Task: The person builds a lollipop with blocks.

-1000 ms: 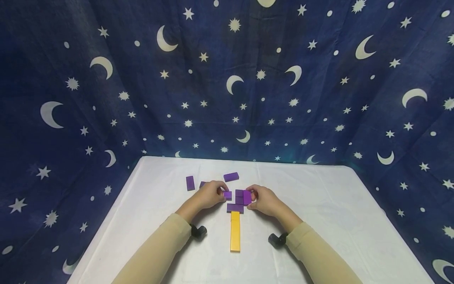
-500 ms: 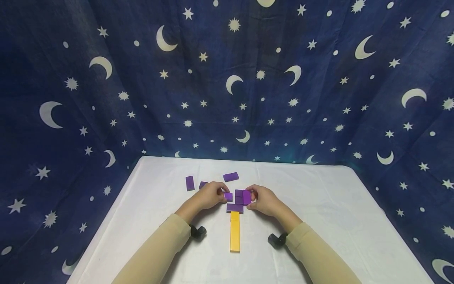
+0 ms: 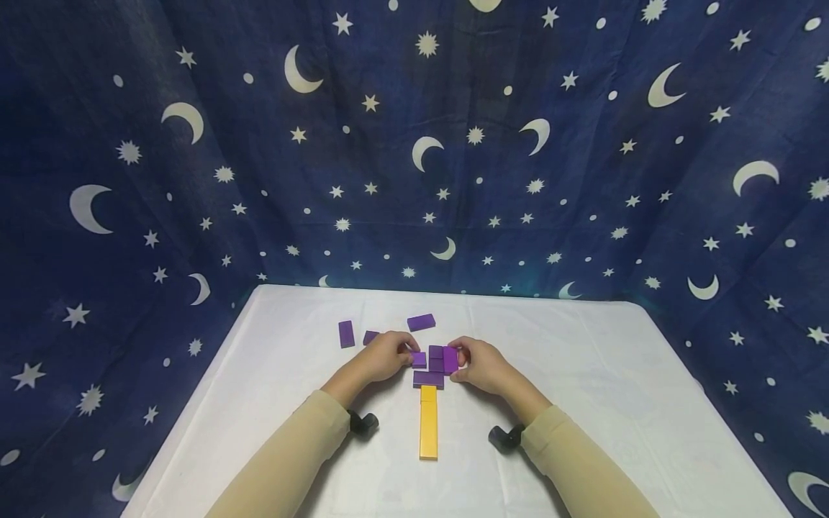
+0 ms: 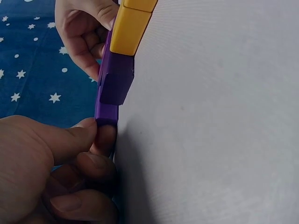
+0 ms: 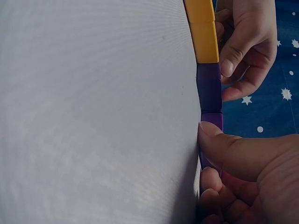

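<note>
Half built, apparently, with a purple cluster [image 3: 436, 365] beyond the yellow strip [image 3: 428, 428] done and three loose blocks [image 3: 422, 322] remaining. Pinches a small purple block [image 3: 419, 360] in the left hand [image 3: 390, 354], beside the cluster; grips its right-end block [image 3: 450, 360] with the right hand [image 3: 484, 367]. Leaves a narrower gap than earlier.

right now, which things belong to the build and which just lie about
In the job:
left hand pinching one purple block
right hand holding another purple block
middle purple blocks
yellow blocks

Lying about, perhaps spares:
three loose purple blocks
</note>
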Motion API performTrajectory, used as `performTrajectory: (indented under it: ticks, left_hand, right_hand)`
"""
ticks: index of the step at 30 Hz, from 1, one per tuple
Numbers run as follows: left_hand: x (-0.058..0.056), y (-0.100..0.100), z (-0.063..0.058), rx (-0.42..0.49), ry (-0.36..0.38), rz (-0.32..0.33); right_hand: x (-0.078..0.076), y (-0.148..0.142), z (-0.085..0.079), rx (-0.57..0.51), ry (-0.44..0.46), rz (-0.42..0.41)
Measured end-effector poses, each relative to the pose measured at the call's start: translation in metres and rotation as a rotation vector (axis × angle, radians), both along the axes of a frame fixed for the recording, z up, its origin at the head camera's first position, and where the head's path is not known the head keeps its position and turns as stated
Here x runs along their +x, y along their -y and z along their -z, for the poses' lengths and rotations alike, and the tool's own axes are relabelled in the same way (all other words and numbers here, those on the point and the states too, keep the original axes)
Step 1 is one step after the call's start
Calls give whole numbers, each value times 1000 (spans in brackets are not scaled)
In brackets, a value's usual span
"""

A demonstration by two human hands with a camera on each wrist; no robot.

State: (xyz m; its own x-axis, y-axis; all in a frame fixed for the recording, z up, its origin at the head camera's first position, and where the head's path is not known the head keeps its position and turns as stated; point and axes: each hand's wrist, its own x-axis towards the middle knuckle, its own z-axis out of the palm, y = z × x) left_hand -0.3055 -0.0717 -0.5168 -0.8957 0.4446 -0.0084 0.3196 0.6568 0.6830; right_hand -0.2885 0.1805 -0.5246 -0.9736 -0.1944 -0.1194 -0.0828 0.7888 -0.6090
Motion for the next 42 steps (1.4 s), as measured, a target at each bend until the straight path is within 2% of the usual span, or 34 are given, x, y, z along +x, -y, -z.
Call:
performTrajectory:
  ticks: [12, 42]
  left_hand:
    - [2, -1, -2, 7, -2, 15]
    - [5, 0, -2, 13, 38, 39]
  right_hand:
    - [1, -2, -1, -13, -19, -21]
    - [2, 0, -1, 1, -1, 4]
